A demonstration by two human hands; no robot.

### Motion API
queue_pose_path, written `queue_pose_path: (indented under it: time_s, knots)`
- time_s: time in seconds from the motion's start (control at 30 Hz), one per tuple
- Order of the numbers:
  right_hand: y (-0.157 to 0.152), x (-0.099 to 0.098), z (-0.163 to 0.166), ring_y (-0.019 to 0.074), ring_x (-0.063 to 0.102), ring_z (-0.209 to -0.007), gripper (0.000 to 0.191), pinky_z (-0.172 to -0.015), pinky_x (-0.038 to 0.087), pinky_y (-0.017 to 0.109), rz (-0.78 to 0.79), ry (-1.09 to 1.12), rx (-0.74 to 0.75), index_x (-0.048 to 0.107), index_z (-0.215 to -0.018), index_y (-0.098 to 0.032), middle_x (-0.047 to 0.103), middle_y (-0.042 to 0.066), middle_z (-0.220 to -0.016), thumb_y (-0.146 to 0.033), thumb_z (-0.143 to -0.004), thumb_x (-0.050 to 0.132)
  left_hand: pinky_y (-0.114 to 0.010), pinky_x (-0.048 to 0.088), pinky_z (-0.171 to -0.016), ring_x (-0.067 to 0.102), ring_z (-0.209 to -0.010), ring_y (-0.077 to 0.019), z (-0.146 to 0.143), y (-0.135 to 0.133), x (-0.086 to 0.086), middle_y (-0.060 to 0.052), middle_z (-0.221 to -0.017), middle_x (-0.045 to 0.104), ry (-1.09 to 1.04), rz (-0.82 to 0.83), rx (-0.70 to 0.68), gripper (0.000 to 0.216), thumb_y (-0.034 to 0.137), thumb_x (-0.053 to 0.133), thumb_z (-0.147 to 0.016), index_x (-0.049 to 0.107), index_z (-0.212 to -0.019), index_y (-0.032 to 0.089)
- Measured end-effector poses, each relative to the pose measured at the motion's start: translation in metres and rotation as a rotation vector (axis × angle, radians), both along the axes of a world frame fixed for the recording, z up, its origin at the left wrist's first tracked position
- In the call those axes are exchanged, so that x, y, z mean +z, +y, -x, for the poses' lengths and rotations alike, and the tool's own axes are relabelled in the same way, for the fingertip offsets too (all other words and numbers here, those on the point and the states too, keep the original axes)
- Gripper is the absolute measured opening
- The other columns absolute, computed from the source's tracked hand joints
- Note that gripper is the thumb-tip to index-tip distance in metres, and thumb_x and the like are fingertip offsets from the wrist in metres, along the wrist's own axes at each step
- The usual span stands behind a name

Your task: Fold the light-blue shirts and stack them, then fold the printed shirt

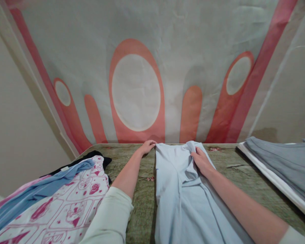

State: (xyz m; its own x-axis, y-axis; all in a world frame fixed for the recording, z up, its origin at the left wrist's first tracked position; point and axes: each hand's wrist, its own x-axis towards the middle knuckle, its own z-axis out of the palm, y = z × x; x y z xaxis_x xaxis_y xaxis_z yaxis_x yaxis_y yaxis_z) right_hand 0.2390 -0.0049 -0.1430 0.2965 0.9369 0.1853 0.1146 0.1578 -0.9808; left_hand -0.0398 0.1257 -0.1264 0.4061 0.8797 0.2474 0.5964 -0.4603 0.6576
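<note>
A light blue garment (169, 193) lies lengthwise on the wood-patterned table, partly folded, with creases and a loose flap on its right half. At its far left corner, my left hand (149, 146) pinches the edge of the cloth between thumb and fingers. My right hand (201, 161) grips a bunched fold near the far right end, thumb on top and the other fingers partly hidden by the fabric. The near end of the garment runs out of view at the bottom.
On the left lie a white garment with pink print (73, 206), a blue garment (47, 189) and a black one (98, 154). Folded grey clothing (282, 162) over white fabric (277, 189) sits at right. Behind the table (142, 217) hangs a backdrop (173, 51) with pink shapes.
</note>
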Motion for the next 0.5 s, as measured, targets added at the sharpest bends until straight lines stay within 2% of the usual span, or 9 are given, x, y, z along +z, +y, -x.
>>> queue_pose_path:
  time_s: [0.27,0.37,0.5]
  knots:
    - [0.004,-0.006,-0.001,0.0182,0.057,-0.085,0.036,-0.07,0.044,0.025,0.007,0.057,0.021,0.057,-0.098,-0.02,0.064,0.002,-0.099,-0.022,-0.065,0.045,-0.027,0.039,-0.087,0.055,-0.09,-0.016,0.0,0.011,0.006,-0.005,-0.091,0.064,0.254,-0.092,0.013,0.021,0.02,0.045,-0.083,0.065,-0.086,0.014]
    - [0.006,-0.007,-0.002,0.0187,0.057,-0.088,0.036,-0.073,0.044,0.026,0.005,0.09,0.007,0.057,-0.099,-0.02,0.064,0.002,-0.098,-0.023,-0.065,0.047,-0.032,0.032,-0.094,0.049,-0.1,-0.0194,-0.004,0.017,0.012,-0.007,-0.098,0.061,0.388,-0.148,0.059,0.02,0.02,0.045,-0.084,0.065,-0.084,0.016]
    - [0.01,-0.011,-0.003,0.0183,0.057,-0.082,0.034,-0.07,0.045,0.026,0.022,0.073,-0.016,0.057,-0.097,-0.019,0.064,0.002,-0.092,-0.025,-0.065,0.05,-0.041,0.023,-0.099,0.042,-0.107,-0.0245,-0.013,0.021,0.018,-0.011,-0.1,0.057,0.559,-0.217,0.09,0.016,0.015,0.048,-0.079,0.064,-0.079,0.015]
